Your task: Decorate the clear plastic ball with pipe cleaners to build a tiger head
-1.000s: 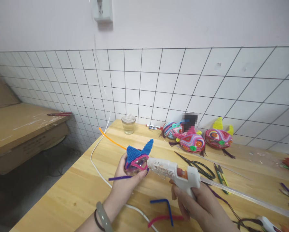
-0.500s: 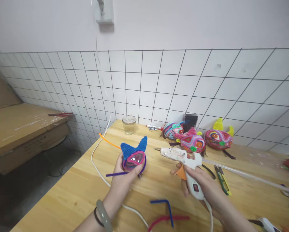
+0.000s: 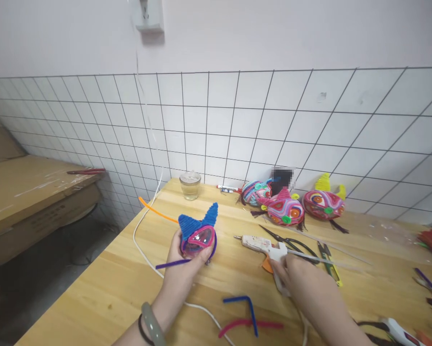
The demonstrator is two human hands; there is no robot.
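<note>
My left hand (image 3: 185,264) is closed around a small clear ball-shaped craft piece (image 3: 197,243) with pink pipe-cleaner outlines and two blue pipe-cleaner horns. A purple pipe cleaner (image 3: 172,264) and an orange one (image 3: 158,211) stick out from around it. To the right, my right hand (image 3: 297,276) is closed at the rear of a white hot glue gun (image 3: 261,244), with its nozzle pointing left. The gun is low over the tabletop; whether it rests there I cannot tell. A translucent glue stick (image 3: 322,257) extends from its back. My right fingertips are partly hidden.
Several decorated craft heads (image 3: 284,207) sit by the tiled wall, beside a cup of liquid (image 3: 190,185). Black scissors (image 3: 291,241) and a green-yellow cutter (image 3: 329,264) lie behind the gun. Blue (image 3: 251,307) and pink (image 3: 252,324) pipe cleaners lie in front. A white cord (image 3: 139,242) crosses the table (image 3: 125,298).
My right hand has lowered the glue gun and turned over its rear, off the trigger. The scissors behind it now show more. My left hand keeps its hold on the craft piece.
</note>
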